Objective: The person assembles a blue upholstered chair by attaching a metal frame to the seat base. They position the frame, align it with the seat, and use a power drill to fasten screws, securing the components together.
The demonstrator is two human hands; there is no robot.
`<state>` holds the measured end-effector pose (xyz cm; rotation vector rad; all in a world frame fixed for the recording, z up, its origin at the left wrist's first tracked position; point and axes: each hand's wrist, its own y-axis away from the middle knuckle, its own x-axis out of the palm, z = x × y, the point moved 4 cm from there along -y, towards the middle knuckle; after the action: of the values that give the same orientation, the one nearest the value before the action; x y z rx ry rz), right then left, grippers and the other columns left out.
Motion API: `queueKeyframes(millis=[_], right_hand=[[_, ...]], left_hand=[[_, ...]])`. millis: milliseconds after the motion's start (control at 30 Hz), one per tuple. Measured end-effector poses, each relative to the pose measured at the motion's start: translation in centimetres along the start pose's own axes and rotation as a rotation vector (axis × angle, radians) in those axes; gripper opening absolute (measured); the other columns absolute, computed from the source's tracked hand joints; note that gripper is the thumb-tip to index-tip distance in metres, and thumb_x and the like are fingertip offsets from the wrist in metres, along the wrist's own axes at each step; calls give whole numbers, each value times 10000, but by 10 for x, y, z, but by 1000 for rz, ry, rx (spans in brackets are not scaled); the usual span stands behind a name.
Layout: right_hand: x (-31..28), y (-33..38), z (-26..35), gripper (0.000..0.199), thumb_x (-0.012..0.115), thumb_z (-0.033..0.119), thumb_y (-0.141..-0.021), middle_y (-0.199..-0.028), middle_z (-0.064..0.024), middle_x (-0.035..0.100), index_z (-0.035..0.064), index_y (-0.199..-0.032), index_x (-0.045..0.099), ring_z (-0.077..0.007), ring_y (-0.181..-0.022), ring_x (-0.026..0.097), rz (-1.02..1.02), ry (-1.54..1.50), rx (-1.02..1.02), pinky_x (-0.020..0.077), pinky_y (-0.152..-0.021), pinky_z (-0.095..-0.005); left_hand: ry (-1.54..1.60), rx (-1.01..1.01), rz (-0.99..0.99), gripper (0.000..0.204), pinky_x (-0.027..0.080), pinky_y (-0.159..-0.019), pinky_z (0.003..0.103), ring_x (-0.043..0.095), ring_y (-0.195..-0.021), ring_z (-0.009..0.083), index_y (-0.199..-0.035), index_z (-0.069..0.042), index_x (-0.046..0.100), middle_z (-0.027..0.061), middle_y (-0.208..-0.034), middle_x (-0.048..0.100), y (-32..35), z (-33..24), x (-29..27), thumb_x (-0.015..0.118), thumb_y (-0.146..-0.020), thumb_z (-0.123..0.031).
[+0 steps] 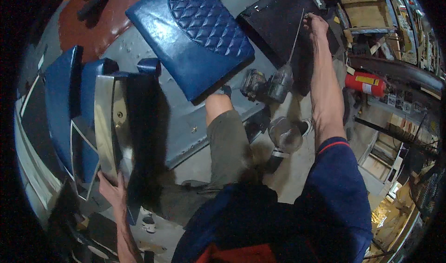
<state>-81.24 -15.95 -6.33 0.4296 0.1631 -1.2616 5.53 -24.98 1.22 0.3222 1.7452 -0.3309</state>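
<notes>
My left hand [113, 188] grips the lower end of an armrest-like upholstered piece with a shiny gold-coloured metal face [107, 128], thumb and fingers on either side. The piece stands upright at my left, and its metal face carries small round fittings. Far right, my right hand [317, 25] is closed in a pinch over a black padded panel [274, 26]; what the fingers hold, if anything, is too small to name. Close to those fingertips is the tip of a long thin bit on a cordless drill [280, 84], which stands below, apart from my hand.
A blue cushion with a quilted patch [186, 35] lies on the grey work surface [186, 128]. Blue upholstered parts [65, 109] stand at the left, beside a reddish-brown sheet [93, 21]. A red fire extinguisher [365, 84] and cluttered shelving [367, 12] line the right.
</notes>
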Motion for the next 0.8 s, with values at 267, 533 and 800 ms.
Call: queueKeyframes(millis=[267, 533, 800], right_hand=[[27, -55, -4, 113, 628, 100, -968, -862, -99, 702, 2, -1018, 654, -154, -622, 663, 62, 6, -28, 472, -472, -266], [24, -82, 2, 117, 655, 112, -951, -847, -84, 728, 1, -976, 682, -124, -623, 653, 180, 142, -35, 497, -521, -259], [26, -104, -1, 171, 617, 137, -995, -871, -99, 733, -16, -1039, 680, -135, -626, 640, 261, 200, 9, 520, -531, -267]], left_hand=[[-256, -312, 112, 742, 494, -838, 535, 613, -1024, 521, -1343, 68, 471, 315, -1105, 650, 14, 11, 11, 834, -769, -232], [-168, -347, 144, 564, 482, -769, 536, 621, -926, 537, -1205, 55, 545, 320, -980, 655, 9, 0, 6, 806, -803, -243], [-143, -401, 175, 680, 483, -859, 547, 613, -1026, 545, -1353, 70, 499, 355, -1108, 653, 11, -1, 6, 799, -825, -237]])
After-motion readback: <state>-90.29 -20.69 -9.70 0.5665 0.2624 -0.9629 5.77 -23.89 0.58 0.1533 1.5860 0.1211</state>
